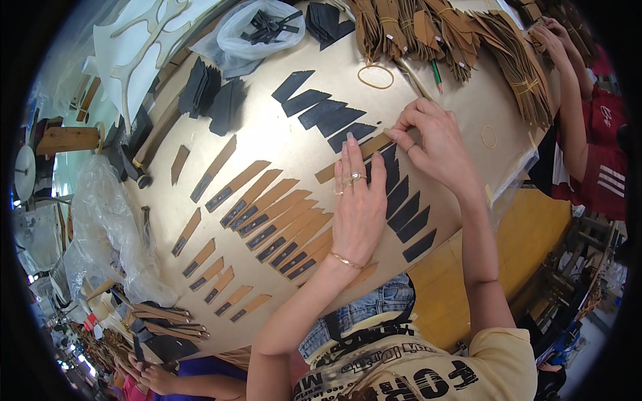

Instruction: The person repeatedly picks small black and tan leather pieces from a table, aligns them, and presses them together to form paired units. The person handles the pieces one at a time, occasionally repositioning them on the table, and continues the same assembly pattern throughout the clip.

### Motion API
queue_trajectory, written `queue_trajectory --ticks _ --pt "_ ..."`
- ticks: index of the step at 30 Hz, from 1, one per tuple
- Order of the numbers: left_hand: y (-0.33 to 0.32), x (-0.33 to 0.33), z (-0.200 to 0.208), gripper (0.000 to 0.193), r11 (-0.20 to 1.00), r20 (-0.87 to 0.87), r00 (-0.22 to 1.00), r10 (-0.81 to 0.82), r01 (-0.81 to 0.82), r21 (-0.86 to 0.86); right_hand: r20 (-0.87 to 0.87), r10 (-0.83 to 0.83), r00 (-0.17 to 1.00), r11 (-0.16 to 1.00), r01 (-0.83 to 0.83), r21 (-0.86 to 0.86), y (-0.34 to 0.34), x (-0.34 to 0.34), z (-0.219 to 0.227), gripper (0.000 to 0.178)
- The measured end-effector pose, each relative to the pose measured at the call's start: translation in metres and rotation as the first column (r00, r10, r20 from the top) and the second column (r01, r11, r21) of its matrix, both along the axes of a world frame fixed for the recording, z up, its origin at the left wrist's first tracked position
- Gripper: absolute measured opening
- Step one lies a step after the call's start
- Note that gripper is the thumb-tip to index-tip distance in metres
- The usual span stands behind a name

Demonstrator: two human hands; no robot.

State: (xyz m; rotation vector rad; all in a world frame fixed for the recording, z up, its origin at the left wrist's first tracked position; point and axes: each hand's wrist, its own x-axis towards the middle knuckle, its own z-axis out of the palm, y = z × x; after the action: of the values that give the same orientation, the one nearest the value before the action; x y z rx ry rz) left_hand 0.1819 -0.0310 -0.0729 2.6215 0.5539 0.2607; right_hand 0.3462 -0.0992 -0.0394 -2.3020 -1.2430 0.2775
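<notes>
Brown strip [326,174], long, narrow, flat, partly covered by left hand [360,207]

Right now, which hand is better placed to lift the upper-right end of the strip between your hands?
Right hand, I'd say: its thumb and finger appear to pinch the strip at that end. The left hand lies flat with fingers across the middle, better placed to steady.
</notes>
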Motion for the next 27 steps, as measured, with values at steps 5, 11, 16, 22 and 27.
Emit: queue_trajectory --ticks 5,11,16,22,27 --pt "0.001 0.000 0.000 0.049 1.000 -0.005 1.000 -0.001 0.001 -0.004 -0.003 0.000 1.000 1.000 0.000 -0.013 0.001 0.000 0.000 0.015" --pt "0.002 -0.001 0.002 0.049 1.000 -0.041 0.999 -0.019 0.019 0.002 0.027 -0.009 1.000 0.999 0.011 -0.052 0.000 -0.002 0.001 0.013" --pt "0.003 0.001 0.005 0.050 1.000 -0.012 1.000 0.007 -0.007 0.000 0.060 -0.005 0.998 0.996 0.010 -0.088 0.002 -0.005 0.002 0.013" --pt "0.010 0.010 0.018 0.046 0.999 -0.059 0.998 0.035 -0.035 -0.013 0.419 0.182 0.890 0.974 -0.221 0.047 -0.003 -0.024 0.001 0.022" --pt "0.032 -0.008 0.029 0.036 0.977 0.066 0.977 0.203 -0.206 0.049 0.330 0.246 0.911 0.966 -0.259 -0.008 -0.005 -0.034 -0.004 0.034"
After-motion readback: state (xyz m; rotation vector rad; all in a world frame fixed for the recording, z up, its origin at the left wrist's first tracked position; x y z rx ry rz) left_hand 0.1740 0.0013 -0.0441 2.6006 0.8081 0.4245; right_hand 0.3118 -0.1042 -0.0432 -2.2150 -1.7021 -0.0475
